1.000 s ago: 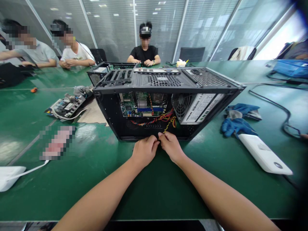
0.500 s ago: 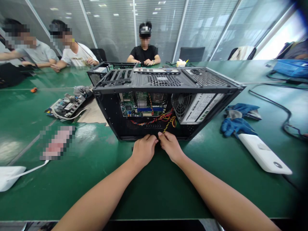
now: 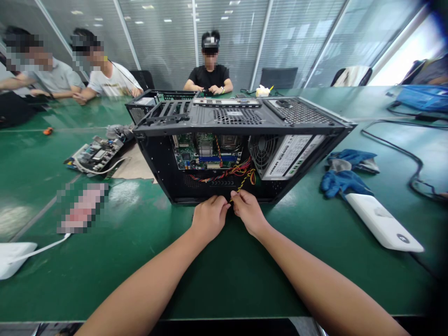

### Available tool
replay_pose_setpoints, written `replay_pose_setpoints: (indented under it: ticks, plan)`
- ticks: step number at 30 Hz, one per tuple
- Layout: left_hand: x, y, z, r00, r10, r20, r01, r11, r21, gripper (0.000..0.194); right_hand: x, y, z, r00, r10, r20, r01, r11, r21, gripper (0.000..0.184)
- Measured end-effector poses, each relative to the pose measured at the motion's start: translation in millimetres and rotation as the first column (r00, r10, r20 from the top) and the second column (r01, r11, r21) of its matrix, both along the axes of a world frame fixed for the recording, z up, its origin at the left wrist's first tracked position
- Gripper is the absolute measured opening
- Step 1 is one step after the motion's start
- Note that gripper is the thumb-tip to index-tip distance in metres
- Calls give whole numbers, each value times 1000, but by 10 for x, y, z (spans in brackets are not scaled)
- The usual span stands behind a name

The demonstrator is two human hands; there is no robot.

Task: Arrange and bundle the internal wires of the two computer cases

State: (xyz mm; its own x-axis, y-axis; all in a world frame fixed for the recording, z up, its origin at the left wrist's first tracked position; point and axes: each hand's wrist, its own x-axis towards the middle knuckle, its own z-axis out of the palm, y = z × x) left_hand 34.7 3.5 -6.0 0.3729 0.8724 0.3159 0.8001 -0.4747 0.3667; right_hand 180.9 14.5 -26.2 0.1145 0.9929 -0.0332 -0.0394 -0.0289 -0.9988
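Note:
Both my hands meet at the front lower edge of an open black computer case (image 3: 241, 122). My right hand (image 3: 249, 211) pinches a twisted yellow-and-black cable (image 3: 241, 185) that runs out of the case. Close beside it, my left hand (image 3: 210, 214) is closed with its fingertips at the cable's end; the end itself is hidden by the fingers. Inside the case are a green motherboard (image 3: 187, 158), a bundle of coloured wires (image 3: 217, 177) and a power supply (image 3: 292, 157) with a fan.
Left of the case lie a loose circuit board (image 3: 96, 154), a phone (image 3: 84, 205) and a white charger (image 3: 16, 259). Blue gloves (image 3: 345, 179), a white power bank (image 3: 383, 221) and a black cable (image 3: 416, 163) lie to the right. Several people sit across the green table (image 3: 217, 280).
My hands stay at the cable in nearly the same pose. The whole view has shifted very slightly.

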Motion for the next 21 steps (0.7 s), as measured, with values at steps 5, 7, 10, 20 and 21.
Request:
replay_pose_setpoints:
  ticks: [5,7,10,20,21]
  plan:
    - [8,9,2,999,7,-33,-7,1000,-12,18,7,0,2,1000,1,21,-1,1000,-6,48]
    - [14,8,9,999,11,-49,-12,1000,-25,19,11,0,1,999,0,33,0,1000,-7,48]
    - [18,4,12,999,12,-44,-14,999,-42,20,11,-1,3,999,1,40,0,1000,-10,48]
    - [17,7,-5,999,-6,33,8,999,-45,15,-1,-9,29,999,23,37,-22,1000,-14,47]
    - [18,11,-5,999,-13,32,15,999,-48,14,1,-9,27,999,26,37,-26,1000,-13,47]
